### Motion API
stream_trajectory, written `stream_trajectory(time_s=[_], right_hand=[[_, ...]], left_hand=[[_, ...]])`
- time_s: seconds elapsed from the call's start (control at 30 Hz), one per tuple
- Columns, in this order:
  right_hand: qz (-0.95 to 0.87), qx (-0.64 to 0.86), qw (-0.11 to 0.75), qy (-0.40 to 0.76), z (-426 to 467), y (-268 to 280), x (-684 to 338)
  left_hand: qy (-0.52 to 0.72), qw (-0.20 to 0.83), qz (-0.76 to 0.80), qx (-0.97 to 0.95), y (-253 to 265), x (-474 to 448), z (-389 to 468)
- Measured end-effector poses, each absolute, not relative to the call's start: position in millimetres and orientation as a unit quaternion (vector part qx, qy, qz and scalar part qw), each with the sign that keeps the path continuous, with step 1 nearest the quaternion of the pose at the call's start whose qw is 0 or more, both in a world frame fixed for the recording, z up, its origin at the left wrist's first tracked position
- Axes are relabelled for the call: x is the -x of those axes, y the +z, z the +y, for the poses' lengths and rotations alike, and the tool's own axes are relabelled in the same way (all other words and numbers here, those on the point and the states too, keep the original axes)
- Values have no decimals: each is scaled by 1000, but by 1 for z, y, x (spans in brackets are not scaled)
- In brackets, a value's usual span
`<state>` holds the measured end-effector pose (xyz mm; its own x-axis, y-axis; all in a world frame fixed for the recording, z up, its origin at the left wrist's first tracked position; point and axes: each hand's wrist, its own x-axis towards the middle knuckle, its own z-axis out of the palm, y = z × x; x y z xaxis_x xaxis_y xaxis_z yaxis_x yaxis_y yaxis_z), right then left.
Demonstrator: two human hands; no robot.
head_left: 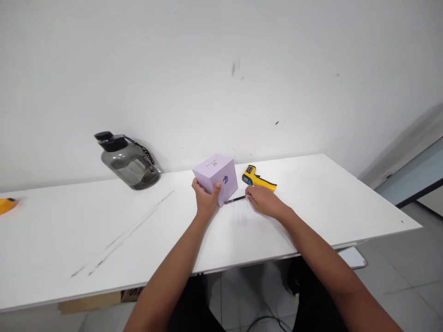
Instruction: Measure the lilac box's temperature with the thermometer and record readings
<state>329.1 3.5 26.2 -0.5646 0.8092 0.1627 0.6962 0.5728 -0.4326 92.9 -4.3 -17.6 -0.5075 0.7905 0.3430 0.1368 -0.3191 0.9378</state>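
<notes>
My left hand (206, 201) grips a lilac cardboard box (226, 186), thumb on its front face and fingers on its left side. The box stands tilted on the white table, with a small gold mark on top and a dark purple logo in front. Pinched in my right hand (263, 200) is a slim black pen (237, 199). Its far end points left and lies close to the box's lower corner; whether they touch I cannot tell. Just behind my right hand lies a yellow and black infrared thermometer (261, 181), its handle partly hidden by the hand.
A large grey see-through water bottle (133, 167) with a black lid stands at the back left, by the wall. An orange-yellow object (6, 204) is cut off at the left edge. The white table (138, 240) ends at a front edge above my legs.
</notes>
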Motion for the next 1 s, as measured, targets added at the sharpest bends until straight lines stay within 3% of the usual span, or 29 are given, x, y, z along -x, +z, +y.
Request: stream_trajectory(time_s=[0.13, 0.27, 0.33, 0.5, 0.6, 1.0], right_hand=[[-825, 476, 252, 169, 3, 34, -350], [-772, 434, 451, 110, -3, 11, -353], [-748, 382, 523, 147, -11, -3, -348], [-737, 343, 446, 374, -26, -16, -335], [-711, 399, 382, 435, -25, -15, -332], [-725, 452, 321, 409, -20, -14, -330]], left_hand=[[675, 221, 541, -449, -21, -92, -2], [653, 205, 554, -474, -24, -91, -1], [644, 201, 560, -481, -24, -91, 0], [640, 201, 568, -476, -18, -94, -4], [643, 218, 566, -468, -13, -96, -8], [658, 231, 547, -463, -21, -95, -7]])
